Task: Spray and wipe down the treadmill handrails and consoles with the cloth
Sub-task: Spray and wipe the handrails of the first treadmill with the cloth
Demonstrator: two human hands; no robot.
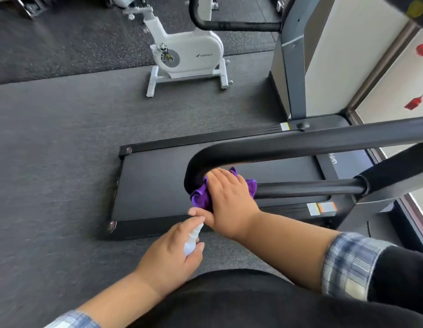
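A black treadmill handrail [300, 143] curves round in a U-bend at the centre of the head view, its lower bar [307, 189] running right to the upright. My right hand [229, 200] grips a purple cloth [201, 198] wrapped over the lower bar beside the bend. Just below it, my left hand [170, 252] holds a small white spray bottle [192, 240], nozzle pointing up towards the cloth. The treadmill belt [153, 183] lies beneath the rail.
A white exercise bike [189, 55] stands on the grey floor mat beyond the treadmill. A second treadmill's grey upright [293, 55] and black handrail [229, 26] rise at the upper right, beside a wall and window frame [371, 79].
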